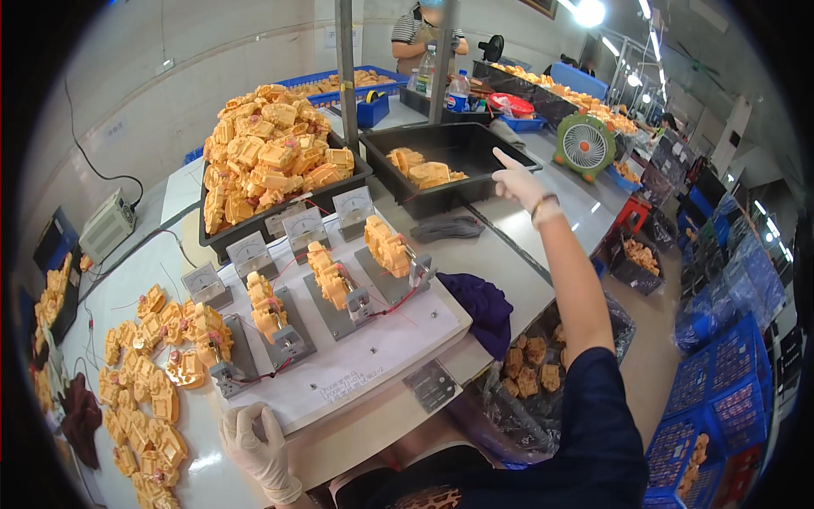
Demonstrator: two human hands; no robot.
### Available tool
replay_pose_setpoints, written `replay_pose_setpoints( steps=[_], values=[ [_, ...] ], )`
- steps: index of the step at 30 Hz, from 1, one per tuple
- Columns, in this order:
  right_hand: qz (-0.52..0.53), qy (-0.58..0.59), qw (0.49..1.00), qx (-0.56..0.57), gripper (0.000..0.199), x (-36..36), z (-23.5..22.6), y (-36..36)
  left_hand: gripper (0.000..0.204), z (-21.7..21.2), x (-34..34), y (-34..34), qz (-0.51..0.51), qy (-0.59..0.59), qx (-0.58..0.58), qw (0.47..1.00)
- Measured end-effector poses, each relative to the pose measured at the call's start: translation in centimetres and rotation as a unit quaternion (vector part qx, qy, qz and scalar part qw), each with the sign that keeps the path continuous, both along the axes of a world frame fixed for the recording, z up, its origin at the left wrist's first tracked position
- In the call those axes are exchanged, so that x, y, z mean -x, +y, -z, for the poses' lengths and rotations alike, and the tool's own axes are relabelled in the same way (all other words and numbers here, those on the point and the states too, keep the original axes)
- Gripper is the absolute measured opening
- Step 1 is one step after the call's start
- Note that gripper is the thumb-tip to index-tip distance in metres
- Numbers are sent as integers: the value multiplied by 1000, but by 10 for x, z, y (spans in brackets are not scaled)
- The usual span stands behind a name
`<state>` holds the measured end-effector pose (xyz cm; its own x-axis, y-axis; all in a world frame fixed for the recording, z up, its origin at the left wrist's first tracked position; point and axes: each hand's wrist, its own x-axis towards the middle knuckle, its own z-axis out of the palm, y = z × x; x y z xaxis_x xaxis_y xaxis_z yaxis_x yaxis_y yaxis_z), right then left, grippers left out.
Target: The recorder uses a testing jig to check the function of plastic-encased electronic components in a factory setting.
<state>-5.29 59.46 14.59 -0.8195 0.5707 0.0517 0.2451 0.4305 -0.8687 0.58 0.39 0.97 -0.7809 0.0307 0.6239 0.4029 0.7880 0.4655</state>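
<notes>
My left hand (pixel 256 450), in a white glove, rests by the near left corner of a white test board (pixel 386 352). Its fingers are loosely bent and apart, with nothing visible in them. Reaching far right, my gloved right hand (pixel 517 182) is over the right rim of a black tray (pixel 398 191), index finger stretched out and no object showing. A few yellow plastic housings (pixel 432 174) lie in that tray. On the board, several yellow housings (pixel 386 246) stand upright in grey metal fixtures (pixel 292 327) with red wires. Small analog meters (pixel 248 252) stand behind them.
A black bin heaped with yellow housings (pixel 271 153) stands behind the board. Loose housings (pixel 140 399) cover the table at left. Purple cloth (pixel 479 314) lies right of the board. A green fan (pixel 585 146) stands far right; a person (pixel 415 38) is at the back.
</notes>
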Motion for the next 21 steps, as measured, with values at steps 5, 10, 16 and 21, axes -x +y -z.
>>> replay_pose_setpoints(
  steps=[5, 10, 16, 21],
  values=[
    [88, -121, 988, -43, 89, 48, 12, 56, 11, 1, 2, 3, -2, 0, -7, 1000],
    [118, -122, 984, -46, 91, 67, 12, 59, 11, 2, 1, 1, 2, 12, -8, 1000],
    [114, -126, 985, -30, 94, 72, 9, 64, 10, -1, 0, 0, -3, 21, 2, 1000],
    [109, -135, 985, -22, 93, 71, 8, 71, 10, -5, 0, 4, 6, 45, 3, 999]
  ],
)
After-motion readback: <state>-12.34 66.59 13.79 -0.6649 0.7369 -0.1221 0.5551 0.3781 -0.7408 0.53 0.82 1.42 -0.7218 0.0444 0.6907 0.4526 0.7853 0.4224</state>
